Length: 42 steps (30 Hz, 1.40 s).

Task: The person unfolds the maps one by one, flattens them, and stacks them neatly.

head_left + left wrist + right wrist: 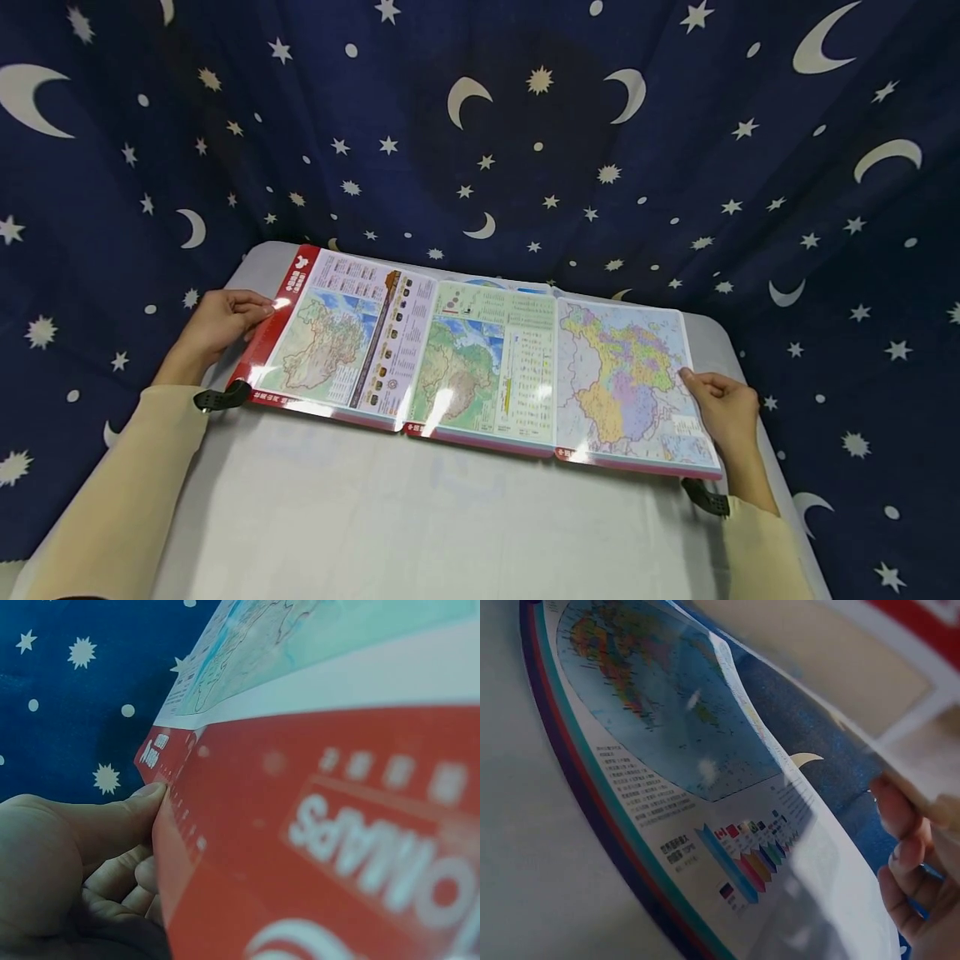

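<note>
A glossy fold-out map (495, 375) lies spread across the table in three panels, its maps upside down in the head view. At its red left border, my left hand (225, 321) pinches the edge between thumb and fingers; the left wrist view shows that border (247, 787) close up with white lettering. My right hand (723, 408) grips the right edge of the panel with the multicoloured map (626, 379). In the right wrist view, the fingers (904, 855) hold a raised sheet above a lower layer printed with a world map (667, 697).
The table (420, 533) has a white cover and rounded far corners. A dark blue curtain (525, 208) with moons and stars hangs behind it and along both sides. Black straps (223, 397) sit at both wrists, over pale sleeves (120, 492).
</note>
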{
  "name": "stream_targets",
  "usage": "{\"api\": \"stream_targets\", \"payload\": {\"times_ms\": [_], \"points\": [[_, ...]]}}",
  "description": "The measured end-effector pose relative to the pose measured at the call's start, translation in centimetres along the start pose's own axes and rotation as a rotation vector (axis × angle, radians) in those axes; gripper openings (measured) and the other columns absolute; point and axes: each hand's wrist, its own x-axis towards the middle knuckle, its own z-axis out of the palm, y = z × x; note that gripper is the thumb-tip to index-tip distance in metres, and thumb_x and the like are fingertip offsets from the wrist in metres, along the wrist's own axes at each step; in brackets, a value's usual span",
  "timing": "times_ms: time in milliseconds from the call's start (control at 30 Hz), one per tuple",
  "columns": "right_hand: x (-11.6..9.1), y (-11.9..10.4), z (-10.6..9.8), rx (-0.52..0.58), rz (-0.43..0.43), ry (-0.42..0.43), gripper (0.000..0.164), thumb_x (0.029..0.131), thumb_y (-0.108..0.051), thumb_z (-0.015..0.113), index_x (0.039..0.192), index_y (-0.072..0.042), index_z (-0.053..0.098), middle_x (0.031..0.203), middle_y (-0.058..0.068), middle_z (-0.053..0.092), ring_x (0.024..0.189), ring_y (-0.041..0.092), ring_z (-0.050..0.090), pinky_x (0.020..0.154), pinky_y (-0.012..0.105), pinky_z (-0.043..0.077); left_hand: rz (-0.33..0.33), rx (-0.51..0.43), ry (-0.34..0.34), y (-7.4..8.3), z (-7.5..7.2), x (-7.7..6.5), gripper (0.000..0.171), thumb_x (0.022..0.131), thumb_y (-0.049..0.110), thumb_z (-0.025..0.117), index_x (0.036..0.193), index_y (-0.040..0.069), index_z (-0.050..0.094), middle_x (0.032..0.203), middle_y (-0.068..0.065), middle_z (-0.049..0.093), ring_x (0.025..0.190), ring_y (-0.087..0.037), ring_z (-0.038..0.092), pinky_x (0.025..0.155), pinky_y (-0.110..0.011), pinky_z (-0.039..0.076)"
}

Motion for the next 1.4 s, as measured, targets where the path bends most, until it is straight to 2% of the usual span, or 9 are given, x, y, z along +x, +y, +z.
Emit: {"api": "stream_targets", "payload": {"times_ms": [300,767,933,1133,1400], "points": [[0.6,0.0,0.2,-0.013,0.007,-0.026,0.061,0.094,-0.058,0.072,0.109,0.002,0.076,0.061,-0.020,0.064,0.052,0.006,0.060,0.049,0.023,0.047,-0.001,-0.007,0.006,-0.2,0.2,0.3,0.037,0.105,0.019,0.067,0.128,-0.010,0.065,0.094,0.005,0.072,0.064,-0.012,0.057,0.056,-0.027,0.050],[1.6,-0.1,1.0,-0.012,0.041,-0.039,0.062,0.096,-0.056,0.071,0.111,0.003,0.075,0.061,-0.022,0.063,0.052,0.005,0.060,0.049,0.023,0.048,-0.024,-0.004,-0.012,-0.1,0.5,1.2,0.039,0.106,0.020,0.066,0.130,-0.010,0.064,0.083,0.010,0.071,0.064,-0.010,0.057,0.056,-0.026,0.050],[1.9,0.1,1.1,-0.011,0.044,-0.037,0.061,0.096,-0.056,0.072,0.110,0.003,0.075,0.061,-0.022,0.063,0.052,0.005,0.059,0.048,0.023,0.047,-0.024,-0.001,0.012,0.2,0.5,1.3,0.039,0.105,0.022,0.067,0.128,-0.010,0.065,0.085,0.008,0.071,0.064,-0.012,0.058,0.056,-0.027,0.050],[2.3,0.2,1.3,0.005,0.058,-0.058,0.062,0.094,-0.058,0.072,0.111,0.002,0.074,0.062,-0.021,0.064,0.052,0.006,0.061,0.048,0.024,0.048,-0.045,0.002,0.008,0.4,0.6,1.3,0.040,0.106,0.024,0.066,0.129,-0.009,0.065,0.087,0.006,0.072,0.066,-0.013,0.058,0.057,-0.027,0.051],[3.0,-0.3,1.4,0.011,0.060,-0.055,0.060,0.094,-0.057,0.074,0.110,0.001,0.075,0.060,-0.022,0.064,0.051,0.005,0.060,0.048,0.024,0.048,-0.023,0.024,0.023,0.5,0.9,1.9,0.038,0.106,0.023,0.066,0.128,-0.008,0.067,0.098,-0.001,0.072,0.069,-0.012,0.059,0.059,-0.028,0.052]]}}
